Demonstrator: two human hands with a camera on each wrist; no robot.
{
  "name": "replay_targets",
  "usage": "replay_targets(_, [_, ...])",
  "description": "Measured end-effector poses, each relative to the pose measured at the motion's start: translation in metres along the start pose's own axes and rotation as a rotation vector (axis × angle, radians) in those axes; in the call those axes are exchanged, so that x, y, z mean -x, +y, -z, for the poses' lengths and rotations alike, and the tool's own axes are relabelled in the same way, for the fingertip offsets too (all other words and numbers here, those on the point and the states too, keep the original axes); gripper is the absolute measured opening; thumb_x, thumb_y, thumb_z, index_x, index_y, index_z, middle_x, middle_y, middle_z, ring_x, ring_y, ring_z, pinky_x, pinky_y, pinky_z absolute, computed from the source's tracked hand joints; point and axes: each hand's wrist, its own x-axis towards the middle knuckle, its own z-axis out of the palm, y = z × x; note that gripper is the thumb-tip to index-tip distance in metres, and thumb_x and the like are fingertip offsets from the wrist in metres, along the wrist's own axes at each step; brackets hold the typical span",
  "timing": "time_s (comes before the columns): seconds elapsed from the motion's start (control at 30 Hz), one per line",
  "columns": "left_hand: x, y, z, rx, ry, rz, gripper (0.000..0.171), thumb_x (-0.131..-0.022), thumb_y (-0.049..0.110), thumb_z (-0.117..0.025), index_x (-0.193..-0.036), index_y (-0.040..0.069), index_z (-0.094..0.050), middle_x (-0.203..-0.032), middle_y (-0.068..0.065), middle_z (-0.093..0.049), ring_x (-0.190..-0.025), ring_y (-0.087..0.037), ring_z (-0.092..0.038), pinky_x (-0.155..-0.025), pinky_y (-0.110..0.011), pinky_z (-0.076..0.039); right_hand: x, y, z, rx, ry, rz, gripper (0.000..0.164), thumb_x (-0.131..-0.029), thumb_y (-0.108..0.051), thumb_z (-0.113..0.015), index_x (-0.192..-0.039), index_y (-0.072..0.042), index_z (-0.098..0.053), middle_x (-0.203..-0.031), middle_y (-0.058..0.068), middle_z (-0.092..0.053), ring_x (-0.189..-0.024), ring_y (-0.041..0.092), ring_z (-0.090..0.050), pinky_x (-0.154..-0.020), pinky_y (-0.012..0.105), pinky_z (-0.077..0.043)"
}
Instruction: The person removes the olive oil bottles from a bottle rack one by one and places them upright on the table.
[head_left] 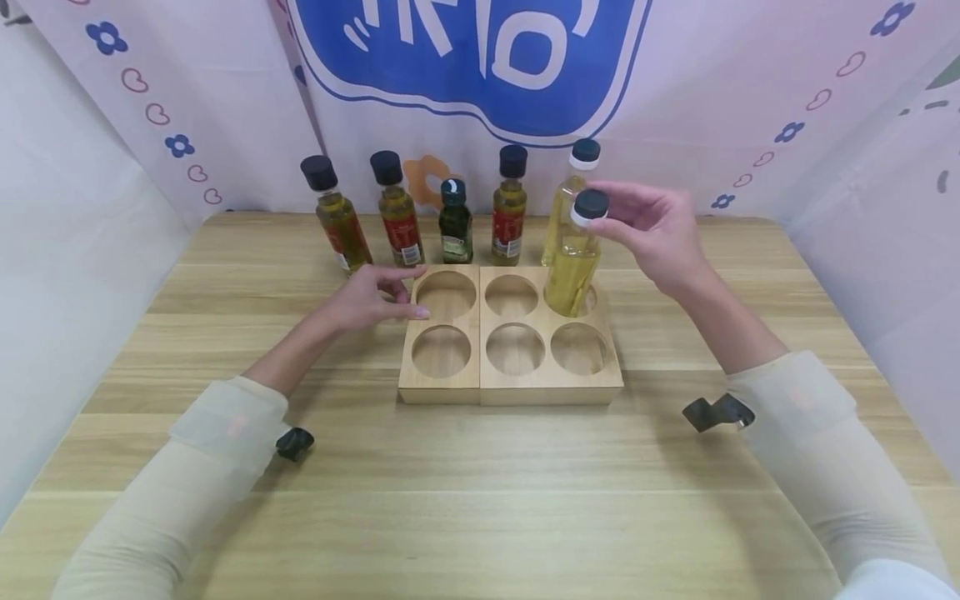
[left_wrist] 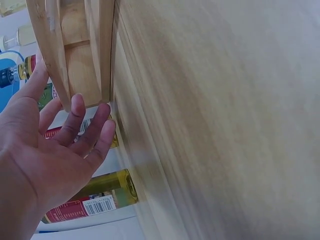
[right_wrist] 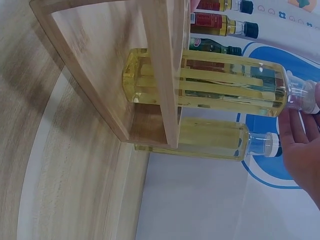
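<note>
My right hand (head_left: 652, 233) pinches a clear bottle of yellow oil (head_left: 572, 271) at its neck, just below the dark cap. The bottle stands with its lower end in the back right hole of a wooden rack (head_left: 480, 379) with several round holes. In the right wrist view the bottle (right_wrist: 225, 82) passes through the rack's top board, its base inside the frame. At the rack's left side is my left hand (head_left: 367, 298), thumb and forefinger spread and touching its edge. The other fingers (left_wrist: 90, 137) are loosely bent beside the rack's end in the left wrist view.
Behind the rack stand several dark-capped bottles: red-labelled ones (head_left: 400, 221), a small green one (head_left: 455, 225), and a second yellow oil bottle (head_left: 557, 212) behind the held one. A printed cloth (head_left: 247, 100) hangs at the table's back edge. Wooden tabletop (head_left: 450, 500) lies in front.
</note>
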Motion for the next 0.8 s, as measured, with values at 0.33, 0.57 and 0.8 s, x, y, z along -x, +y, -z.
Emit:
replay_targets(0.33, [-0.0007,-0.0012,0.0002,-0.002,-0.005,0.011,0.068,-0.089,0.013,-0.084,-0.149,0.001,-0.053,-0.084,-0.009,-0.065,-0.083,-0.020,-0.057,-0.071,-0.019,-0.053,0.0003,-0.0027,-0.0027,0.019,0.026,-0.009,0.042,-0.084,0.028,-0.066,-0.111,-0.002,-0.078,-0.102,0.002,-0.080,-0.091,0.013,-0.077,-0.087,0.025,-0.061])
replay_targets(0.57, [-0.0021,-0.0043,0.0002,0.000,-0.007,0.009,0.068,-0.090,0.011,-0.083,-0.149,0.001,-0.053,-0.083,-0.008,-0.064,-0.082,-0.019,-0.057,-0.067,-0.020,-0.052,0.0000,-0.0027,-0.0025,0.027,0.029,-0.009,0.042,-0.085,0.028,-0.065,-0.111,-0.003,-0.078,-0.103,0.001,-0.080,-0.092,0.013,-0.077,-0.087,0.025,-0.061])
replay_targets(0.8, [-0.0024,-0.0040,-0.0001,0.000,-0.002,0.006,0.068,-0.089,0.010,-0.084,-0.149,0.001,-0.053,-0.084,-0.008,-0.064,-0.083,-0.020,-0.057,-0.071,-0.020,-0.054,-0.0009,-0.0066,-0.0011,0.010,0.044,0.004,0.043,-0.085,0.028,-0.064,-0.110,-0.004,-0.079,-0.104,0.002,-0.080,-0.094,0.013,-0.077,-0.089,0.025,-0.061])
